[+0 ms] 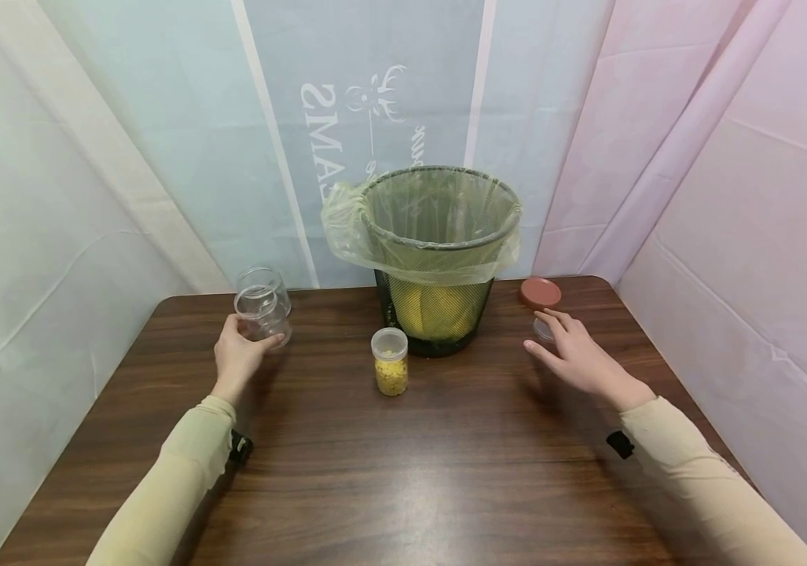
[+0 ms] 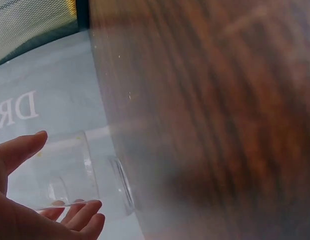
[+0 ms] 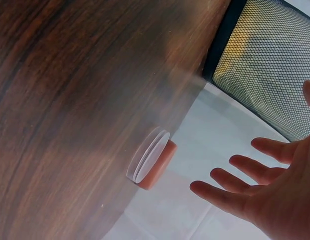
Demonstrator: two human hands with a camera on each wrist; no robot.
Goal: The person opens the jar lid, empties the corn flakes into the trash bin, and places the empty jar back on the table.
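At the far left of the counter [image 1: 403,487], the left hand [image 1: 236,358] grips a clear jar [image 1: 262,318] between thumb and fingers, with a second clear jar [image 1: 276,277] just behind. At right, the right hand [image 1: 580,358] is spread, apart from the clear lid [image 1: 543,332] near it; a reddish lid [image 1: 541,292] lies farther back. The yellow-filled jar [image 1: 392,373] stands upright between the hands, before the lined mesh bin [image 1: 445,310].
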